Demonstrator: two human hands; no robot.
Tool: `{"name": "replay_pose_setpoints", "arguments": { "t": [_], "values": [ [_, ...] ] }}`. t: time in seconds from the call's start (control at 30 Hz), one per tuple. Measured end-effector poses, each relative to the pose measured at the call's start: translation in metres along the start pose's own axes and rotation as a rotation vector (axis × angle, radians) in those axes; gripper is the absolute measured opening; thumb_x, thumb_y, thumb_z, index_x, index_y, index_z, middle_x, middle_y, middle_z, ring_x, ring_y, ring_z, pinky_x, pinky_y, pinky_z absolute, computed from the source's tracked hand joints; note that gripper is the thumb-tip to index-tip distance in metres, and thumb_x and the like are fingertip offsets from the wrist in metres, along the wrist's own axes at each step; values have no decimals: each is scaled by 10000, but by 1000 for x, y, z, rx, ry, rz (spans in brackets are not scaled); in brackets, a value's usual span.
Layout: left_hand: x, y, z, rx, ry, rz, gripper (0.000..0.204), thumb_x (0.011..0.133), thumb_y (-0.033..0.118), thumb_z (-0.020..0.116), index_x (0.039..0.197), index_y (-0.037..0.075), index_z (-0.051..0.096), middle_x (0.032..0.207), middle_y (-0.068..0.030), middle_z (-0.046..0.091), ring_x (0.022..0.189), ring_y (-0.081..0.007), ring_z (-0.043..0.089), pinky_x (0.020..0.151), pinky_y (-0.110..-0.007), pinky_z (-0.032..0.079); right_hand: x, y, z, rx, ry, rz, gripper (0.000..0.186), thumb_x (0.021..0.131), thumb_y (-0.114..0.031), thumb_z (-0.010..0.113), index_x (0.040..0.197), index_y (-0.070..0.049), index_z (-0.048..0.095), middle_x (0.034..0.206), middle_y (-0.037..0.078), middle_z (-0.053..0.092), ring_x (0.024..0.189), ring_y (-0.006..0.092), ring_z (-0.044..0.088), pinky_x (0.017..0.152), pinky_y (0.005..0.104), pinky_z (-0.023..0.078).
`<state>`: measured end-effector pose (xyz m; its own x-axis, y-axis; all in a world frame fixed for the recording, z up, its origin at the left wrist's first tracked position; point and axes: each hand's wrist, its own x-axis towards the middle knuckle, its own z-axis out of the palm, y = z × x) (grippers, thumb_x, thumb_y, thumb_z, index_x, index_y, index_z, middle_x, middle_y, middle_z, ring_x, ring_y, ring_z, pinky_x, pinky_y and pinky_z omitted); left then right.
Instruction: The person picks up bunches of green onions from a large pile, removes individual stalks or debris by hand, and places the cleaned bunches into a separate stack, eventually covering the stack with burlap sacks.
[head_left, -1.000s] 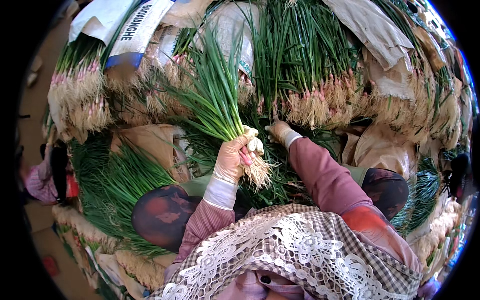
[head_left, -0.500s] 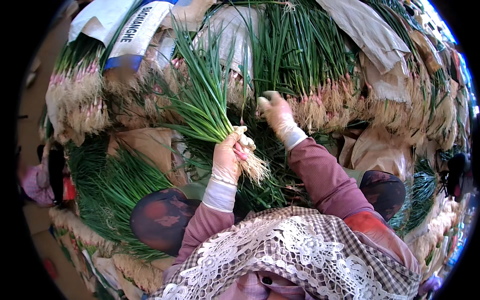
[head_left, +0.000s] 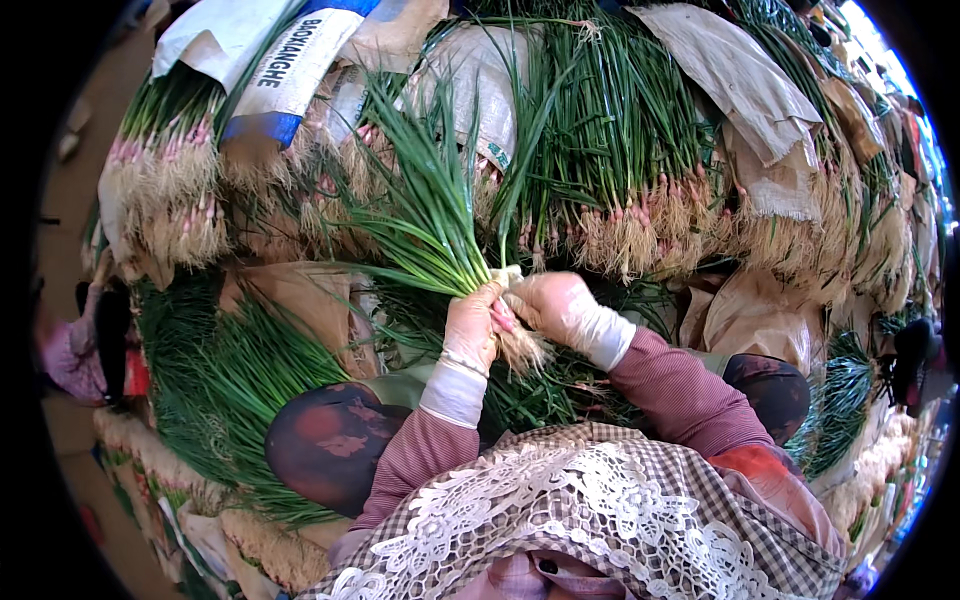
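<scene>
Nearest us lies a checked cloth with white lace (head_left: 620,495), then our dark-patterned left knee (head_left: 325,445), with a heap of green leaves (head_left: 255,365) beside it. Beyond, our left hand (head_left: 472,328) has its fingers closed round a bunch of spring onions (head_left: 445,225), leaves fanning away from us. Our right hand (head_left: 562,305) meets its bulb end, fingers bent; whether they pinch a stalk we cannot tell. Farther off, rooted onions (head_left: 630,215) stand in a row near pale sacking (head_left: 735,80).
</scene>
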<state>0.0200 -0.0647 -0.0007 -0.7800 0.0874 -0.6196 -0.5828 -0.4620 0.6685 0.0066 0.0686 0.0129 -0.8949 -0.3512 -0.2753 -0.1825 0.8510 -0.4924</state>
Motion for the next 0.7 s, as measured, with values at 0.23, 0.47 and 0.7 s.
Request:
{"name": "replay_pose_setpoints", "arguments": {
  "t": [0.23, 0.47, 0.7],
  "values": [
    [-5, -10, 2, -111, -239, -43, 132, 787, 103, 483, 775, -23, 523, 667, -110, 559, 569, -194, 551, 584, -330, 484, 21, 26, 25, 1735, -7, -39, 331, 841, -335, 383, 906, -40, 517, 494, -55, 348, 404, 52, 289, 375, 185, 244],
    [-14, -2, 0, -432, -409, -22, 173, 810, 187, 467, 862, 26, 503, 611, -26, 480, 577, -149, 473, 573, -316, 421, 33, 3, 25, 523, 230, 145, 235, 775, -242, 452, 782, -13, 502, 690, 141, 553, 653, 300, 525, 623, 354, 412],
    [-3, 3, -13, -191, -303, 98, 305, 800, 165, 476, 1060, 8, 452, 645, -30, 481, 574, -150, 487, 610, -342, 461, 36, 36, 38, 191, -343, 382, 364, 791, -325, 445, 1014, -46, 513, 842, 147, 572, 775, 271, 548, 709, 330, 414]
  ]
}}
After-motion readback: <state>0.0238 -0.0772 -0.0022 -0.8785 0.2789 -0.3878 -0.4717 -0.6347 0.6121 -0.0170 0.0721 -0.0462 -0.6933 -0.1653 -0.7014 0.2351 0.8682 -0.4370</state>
